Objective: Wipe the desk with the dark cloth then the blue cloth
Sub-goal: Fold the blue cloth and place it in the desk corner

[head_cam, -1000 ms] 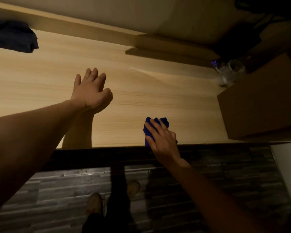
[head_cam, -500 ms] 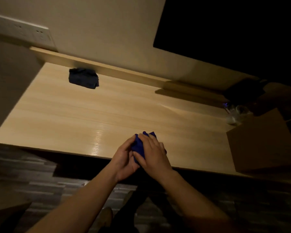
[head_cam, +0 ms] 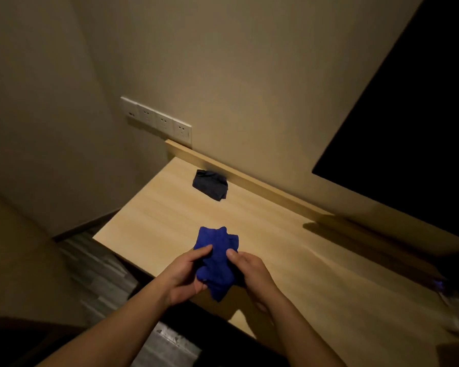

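Note:
A bunched blue cloth (head_cam: 217, 256) is held above the front edge of the light wooden desk (head_cam: 289, 247). My left hand (head_cam: 184, 276) grips its left side and my right hand (head_cam: 251, 274) grips its right side, thumbs on top. The dark cloth (head_cam: 210, 184) lies crumpled at the desk's far left corner, by the raised back ledge, well away from both hands.
A row of white wall sockets (head_cam: 157, 120) sits above the desk's left end. A dark screen (head_cam: 408, 128) hangs on the wall at the right. Something dim with a small blue glow (head_cam: 439, 283) sits at the desk's right edge. Grey plank floor (head_cam: 96, 274) lies left of the desk.
My left hand left the desktop and joined my right hand on the blue cloth. Both hands lifted and spread the cloth. The view swung left and upward.

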